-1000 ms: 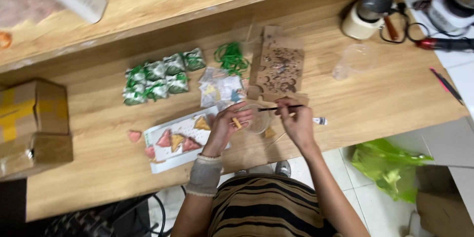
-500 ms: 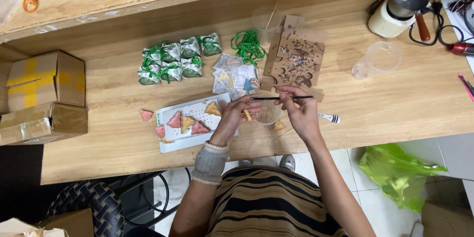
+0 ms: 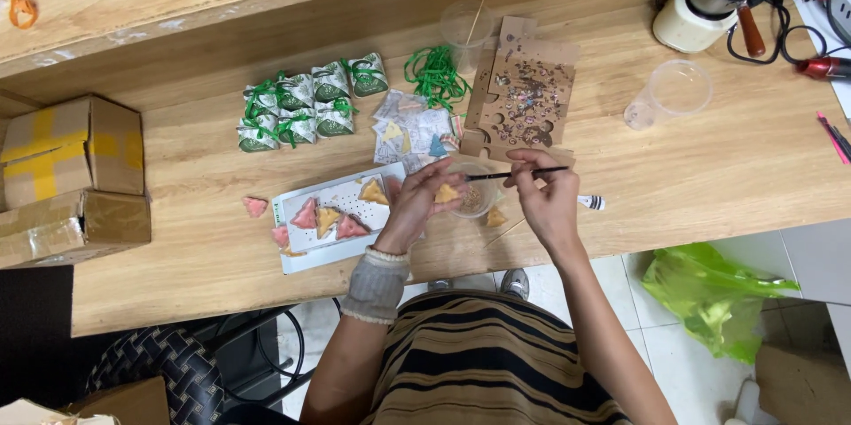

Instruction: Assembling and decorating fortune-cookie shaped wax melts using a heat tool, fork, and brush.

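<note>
Left hand (image 3: 417,203), centre frame, pinches a small yellow triangular piece (image 3: 446,193) between fingertips, closed on it. Right hand (image 3: 547,199) is closed around a thin dark-handled paintbrush (image 3: 517,174), held near level, tip pointing left at the yellow piece. Both sit right above a small clear plastic cup (image 3: 472,201) on the light wooden tabletop (image 3: 709,177).

Doing it well, as a judgement: keep the piece steady over the cup so drips land inside, use short light strokes, keep the pinching fingertips off the face being brushed.

Room: just left of the left hand is a white rectangular tray (image 3: 332,230) holding pink and yellow triangles; one loose pink triangle (image 3: 255,206) lies further left. Above the hands, close, are a brown cardboard sheet with cut-outs and speckles (image 3: 527,93) and a pile of pale printed wrappers (image 3: 409,128); little room upward. Green-ribboned wrapped packets (image 3: 306,106) sit upper left, well apart. The table's near edge runs just below the hands, so elbows hang off it. Open wood lies to the right, up to an empty clear cup (image 3: 669,93) at upper right.
</note>
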